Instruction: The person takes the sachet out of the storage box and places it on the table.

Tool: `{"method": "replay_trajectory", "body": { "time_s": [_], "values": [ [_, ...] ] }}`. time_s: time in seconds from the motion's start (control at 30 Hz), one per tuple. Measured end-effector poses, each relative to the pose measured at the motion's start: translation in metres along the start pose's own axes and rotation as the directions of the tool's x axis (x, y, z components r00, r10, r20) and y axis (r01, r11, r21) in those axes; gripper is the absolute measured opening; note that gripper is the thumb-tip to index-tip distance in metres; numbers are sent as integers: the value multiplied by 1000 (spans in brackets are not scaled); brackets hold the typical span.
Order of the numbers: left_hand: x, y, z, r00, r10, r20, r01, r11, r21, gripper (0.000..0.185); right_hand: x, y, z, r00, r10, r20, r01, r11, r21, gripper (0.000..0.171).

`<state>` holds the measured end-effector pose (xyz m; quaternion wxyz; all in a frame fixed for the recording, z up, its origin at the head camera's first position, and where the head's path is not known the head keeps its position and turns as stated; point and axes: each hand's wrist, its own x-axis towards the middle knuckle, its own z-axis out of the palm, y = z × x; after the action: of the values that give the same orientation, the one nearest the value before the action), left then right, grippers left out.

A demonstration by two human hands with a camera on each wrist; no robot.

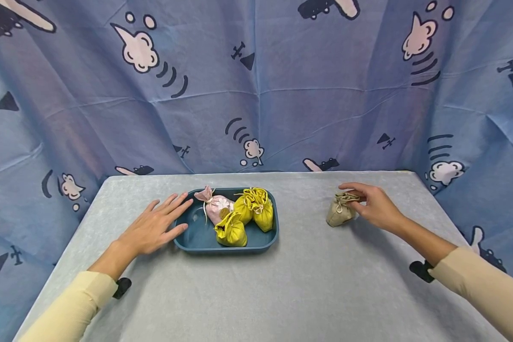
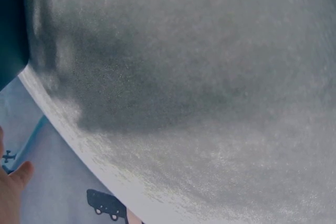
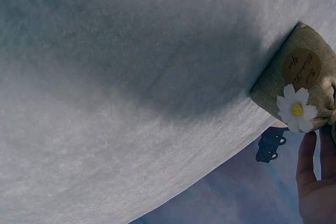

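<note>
My right hand [image 1: 378,207] pinches the gathered neck of a beige drawstring pouch [image 1: 339,213] at the table's right side. In the right wrist view, this burlap pouch [image 3: 310,77] shows a white flower and a round brown label, with the fingers [image 3: 306,156] at its neck. Fingers spread, my left hand [image 1: 151,228] reaches to the left rim of a dark blue tray [image 1: 196,240]; whether it touches the rim is unclear. Inside the tray lie a pink pouch [image 1: 215,204] with a white flower and three yellow pouches [image 1: 232,231], bunched toward its middle and right.
A pale grey cloth covers the table [image 1: 256,294]. Behind it and along both sides hangs a blue printed curtain [image 1: 308,95]. A stretch of tabletop separates the tray from the beige pouch.
</note>
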<state>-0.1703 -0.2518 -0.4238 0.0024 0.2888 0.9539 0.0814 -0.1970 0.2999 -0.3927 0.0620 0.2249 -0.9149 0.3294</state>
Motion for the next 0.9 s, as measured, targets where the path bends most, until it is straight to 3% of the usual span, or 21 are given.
{"method": "replay_trajectory", "body": {
  "time_s": [0.4, 0.67, 0.9],
  "values": [
    [0, 1, 0, 1000, 0, 0, 0, 1000, 3, 66, 4, -5, -2, 999, -48, 21, 49, 999, -13, 48],
    [1, 0, 0, 1000, -2, 0, 2, 1000, 5, 66, 19, -31, -4, 997, -33, 74, 33, 999, -3, 50],
    [0, 0, 0, 1000, -2, -2, 2, 1000, 7, 66, 39, -55, 4, 992, -47, 118, 38, 996, 82, 57]
  ]
}}
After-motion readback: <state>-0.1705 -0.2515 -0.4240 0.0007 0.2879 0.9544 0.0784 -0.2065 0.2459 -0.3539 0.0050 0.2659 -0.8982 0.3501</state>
